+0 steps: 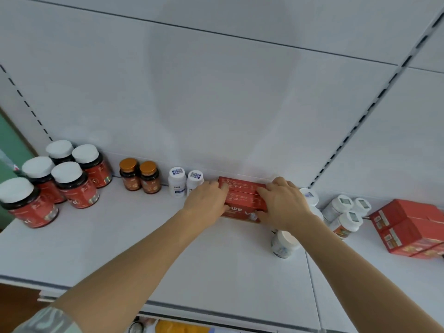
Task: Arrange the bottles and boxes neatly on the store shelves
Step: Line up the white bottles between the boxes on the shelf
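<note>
Two red boxes [242, 197] lie side by side against the back panel of the white shelf [144, 236]. My left hand [206, 200] grips their left end, thumb on the front face and fingers over the top. My right hand [283, 203] grips their right end the same way. Left of the boxes stand two small white bottles [177, 181], then two amber bottles with gold caps [139, 175], then several dark jars with white lids and red labels [69, 181].
Right of my hands stand several white bottles [346, 212], and one white bottle [283, 243] stands nearer the front under my right forearm. A stack of red boxes [408, 229] sits at the far right. The shelf's front edge [168, 306] runs below my arms.
</note>
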`<state>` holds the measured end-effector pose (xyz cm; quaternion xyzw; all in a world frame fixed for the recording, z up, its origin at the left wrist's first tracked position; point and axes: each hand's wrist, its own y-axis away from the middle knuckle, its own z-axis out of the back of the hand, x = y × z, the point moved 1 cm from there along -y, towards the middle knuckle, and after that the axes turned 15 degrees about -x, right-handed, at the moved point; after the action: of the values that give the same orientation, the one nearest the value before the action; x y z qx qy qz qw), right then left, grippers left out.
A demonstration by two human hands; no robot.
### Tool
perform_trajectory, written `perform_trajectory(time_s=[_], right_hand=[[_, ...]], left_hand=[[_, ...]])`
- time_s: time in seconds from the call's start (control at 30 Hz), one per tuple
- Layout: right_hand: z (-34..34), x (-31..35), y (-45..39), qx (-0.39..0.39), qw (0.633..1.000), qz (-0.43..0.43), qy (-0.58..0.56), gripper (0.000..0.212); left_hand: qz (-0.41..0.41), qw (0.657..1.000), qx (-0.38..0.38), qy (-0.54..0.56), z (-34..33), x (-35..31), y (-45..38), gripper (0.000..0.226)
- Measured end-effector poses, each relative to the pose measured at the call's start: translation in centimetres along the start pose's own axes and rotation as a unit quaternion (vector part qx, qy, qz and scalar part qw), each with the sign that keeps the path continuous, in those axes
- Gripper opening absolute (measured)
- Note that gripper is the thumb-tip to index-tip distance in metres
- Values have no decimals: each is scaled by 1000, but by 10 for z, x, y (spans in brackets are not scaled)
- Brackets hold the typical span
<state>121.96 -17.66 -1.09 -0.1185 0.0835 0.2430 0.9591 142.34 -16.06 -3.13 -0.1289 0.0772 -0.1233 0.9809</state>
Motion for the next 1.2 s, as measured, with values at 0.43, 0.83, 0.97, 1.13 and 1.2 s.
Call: perform_trajectory(time_s=[0.43, 0.83, 0.97, 1.13, 1.2], right_hand=[[-6, 3, -1, -15, 1000, -11, -22, 55], [-7, 10, 3, -60, 997, -37, -33, 56], [-8, 11, 2, -57, 997, -37, -42, 58], [1, 12, 8, -47, 996, -51, -58, 72], [8, 7, 15, -88, 989, -79, -83, 65]], left_hand=[[7, 1000, 0, 4, -1, 5, 1, 50], [6, 1000, -5, -4, 1, 4, 2, 46], [7, 1000, -5, 3, 2, 5, 1, 46], [2, 1000, -5, -12, 10, 1, 2, 53], [-6, 999, -26, -22, 18, -2, 0, 54]])
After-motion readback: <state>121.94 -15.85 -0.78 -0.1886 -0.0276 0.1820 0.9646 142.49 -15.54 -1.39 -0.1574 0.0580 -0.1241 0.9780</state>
